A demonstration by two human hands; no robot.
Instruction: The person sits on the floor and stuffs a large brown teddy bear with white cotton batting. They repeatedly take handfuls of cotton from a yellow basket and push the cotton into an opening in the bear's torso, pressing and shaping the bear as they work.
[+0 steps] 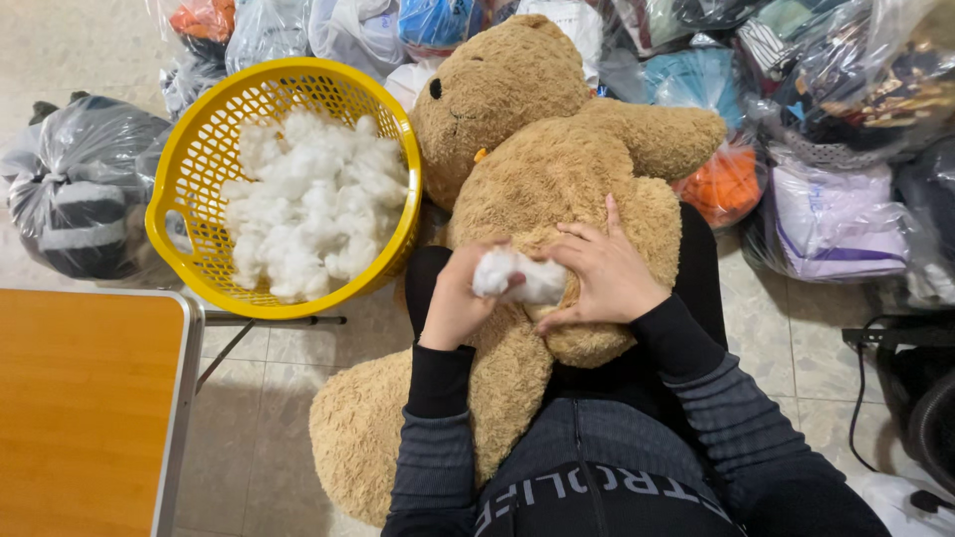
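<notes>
Tan plush, short-piled and slightly matted, covers the large teddy bear [557,169], which lies on its back across the person's lap, head pointing away toward the bags. One lower limb hangs down beside the left knee, limp and flattened; the torso looks fuller. A black eye and a small orange tag at the neck show.

Left hand [456,298]: fingers curled closed around a wad of white stuffing [517,276], held against the bear's belly. Right hand [602,270]: fingers spread and pressing on the plush, thumb and forefinger pinching the same wad from the other side. Both sleeves are dark, ribbed grey above black cuffs.

Near left, an orange-topped table [85,408] with a metal edge. Just beyond it, touching the bear's head, a yellow perforated basket [189,164] holding loose white fibrefill [313,204]. Farthest back, clear and grey plastic bags [836,199] of coloured fabric are piled on the tiled floor [269,418].
</notes>
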